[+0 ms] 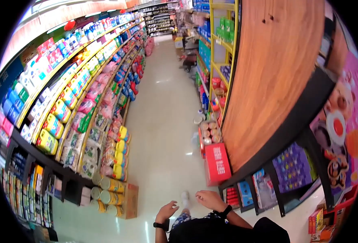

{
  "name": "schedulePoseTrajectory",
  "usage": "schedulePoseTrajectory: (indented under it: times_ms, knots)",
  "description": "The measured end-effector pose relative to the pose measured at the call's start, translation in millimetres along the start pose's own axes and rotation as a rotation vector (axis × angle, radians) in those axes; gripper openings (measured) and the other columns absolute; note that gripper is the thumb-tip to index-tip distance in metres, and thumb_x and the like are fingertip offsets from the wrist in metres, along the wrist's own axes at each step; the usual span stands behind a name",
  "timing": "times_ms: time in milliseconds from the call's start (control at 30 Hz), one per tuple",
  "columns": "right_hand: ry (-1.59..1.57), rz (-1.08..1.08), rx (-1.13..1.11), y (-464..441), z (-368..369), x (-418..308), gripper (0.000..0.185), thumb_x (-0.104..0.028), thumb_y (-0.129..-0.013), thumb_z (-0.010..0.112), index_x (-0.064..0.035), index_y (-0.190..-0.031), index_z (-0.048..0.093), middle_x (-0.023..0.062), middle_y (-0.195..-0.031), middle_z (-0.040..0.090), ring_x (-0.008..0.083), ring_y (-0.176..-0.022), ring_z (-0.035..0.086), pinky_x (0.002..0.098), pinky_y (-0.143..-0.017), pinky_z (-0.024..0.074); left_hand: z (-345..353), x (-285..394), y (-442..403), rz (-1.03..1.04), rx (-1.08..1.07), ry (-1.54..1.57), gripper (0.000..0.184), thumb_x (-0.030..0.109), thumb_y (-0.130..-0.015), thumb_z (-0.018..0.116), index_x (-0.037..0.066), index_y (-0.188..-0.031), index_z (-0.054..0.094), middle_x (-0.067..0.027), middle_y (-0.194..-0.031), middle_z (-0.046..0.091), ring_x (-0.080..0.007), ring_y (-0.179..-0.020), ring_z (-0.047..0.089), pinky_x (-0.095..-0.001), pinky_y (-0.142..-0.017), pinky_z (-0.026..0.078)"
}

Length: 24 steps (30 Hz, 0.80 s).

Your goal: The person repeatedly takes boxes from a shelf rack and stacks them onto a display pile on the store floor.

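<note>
Low in the view, my left hand (168, 212) hangs in front of my body with a dark band on the wrist. Its fingers are bent loosely and apart, and nothing shows in them. My right hand (210, 200) is beside it, with a black watch on the wrist. Its fingers are slightly curled and apart, holding nothing visible. Neither hand touches a shelf. Nearest to the right hand is a red box (217, 159) on the floor, at the end of the wooden panel (272, 73).
Shelves of detergent bottles (54, 125) line the left side. Yellow cans (111, 198) stand by a cardboard box (130, 201) at the lower left. A yellow rack (222, 43) is on the right. The pale floor (161, 121) of the aisle runs between them.
</note>
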State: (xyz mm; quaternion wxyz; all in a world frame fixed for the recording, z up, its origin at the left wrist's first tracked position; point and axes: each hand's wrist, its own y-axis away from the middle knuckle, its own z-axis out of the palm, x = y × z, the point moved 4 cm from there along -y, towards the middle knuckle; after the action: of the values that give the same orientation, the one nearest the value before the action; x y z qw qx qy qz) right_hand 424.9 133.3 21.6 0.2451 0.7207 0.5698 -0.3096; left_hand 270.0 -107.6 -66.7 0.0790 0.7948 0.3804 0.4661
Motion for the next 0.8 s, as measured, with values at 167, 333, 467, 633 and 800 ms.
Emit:
schedulePoseTrajectory:
  times_ms: [167,333,467,633,800]
  knots:
    - [0.0,-0.021,0.107,-113.4,-36.9,-6.8,0.017,-0.021,-0.103,0.069,-0.0083,-0.114,0.073,0.0133,-0.103,0.075,0.0339,-0.093,0.075,0.0446,-0.079,0.06,-104.2,48.4,-101.1,0.168,0.109,0.008,0.048,0.041,-0.104,0.072,0.011,-0.141,0.065,-0.0164,-0.127,0.078,-0.0353,-0.106,0.077,-0.0441,-0.093,0.061]
    - [0.024,0.01,0.267,-201.3,-86.9,-0.3,0.018,-0.021,-0.104,0.068,-0.0073,-0.115,0.072,0.0146,-0.105,0.075,0.0353,-0.093,0.075,0.0448,-0.079,0.0594,-172.1,91.7,-192.4,0.277,0.098,0.036,0.046,0.038,-0.106,0.071,0.011,-0.142,0.063,-0.0155,-0.126,0.078,-0.0327,-0.104,0.077,-0.0422,-0.093,0.061]
    - [-0.14,0.208,0.367,-247.5,-135.4,6.6,0.019,-0.018,-0.103,0.068,-0.0058,-0.116,0.073,0.0163,-0.106,0.076,0.0376,-0.095,0.075,0.0456,-0.08,0.0589,-198.5,101.0,-267.6,0.321,-0.065,0.106,0.047,0.038,-0.107,0.071,0.012,-0.146,0.063,-0.0133,-0.128,0.078,-0.0307,-0.103,0.075,-0.0403,-0.095,0.06]
    - [-0.077,0.242,0.52,-310.0,-160.9,76.5,0.02,-0.019,-0.102,0.07,-0.0052,-0.115,0.074,0.0168,-0.102,0.076,0.0366,-0.09,0.076,0.0456,-0.076,0.0594,-223.1,117.2,-353.0,0.232,-0.247,0.017,0.05,0.042,-0.109,0.068,0.011,-0.147,0.062,-0.0118,-0.134,0.076,-0.0284,-0.117,0.074,-0.0398,-0.102,0.057]
    - [0.021,0.285,0.589,-389.3,-220.9,117.2,0.017,-0.02,-0.1,0.071,-0.0074,-0.112,0.075,0.0155,-0.098,0.076,0.0342,-0.088,0.076,0.0442,-0.073,0.0585,-280.2,184.5,-446.0,0.263,-0.271,-0.099,0.05,0.041,-0.109,0.068,0.011,-0.148,0.062,-0.0116,-0.138,0.075,-0.0283,-0.123,0.073,-0.0398,-0.104,0.057]
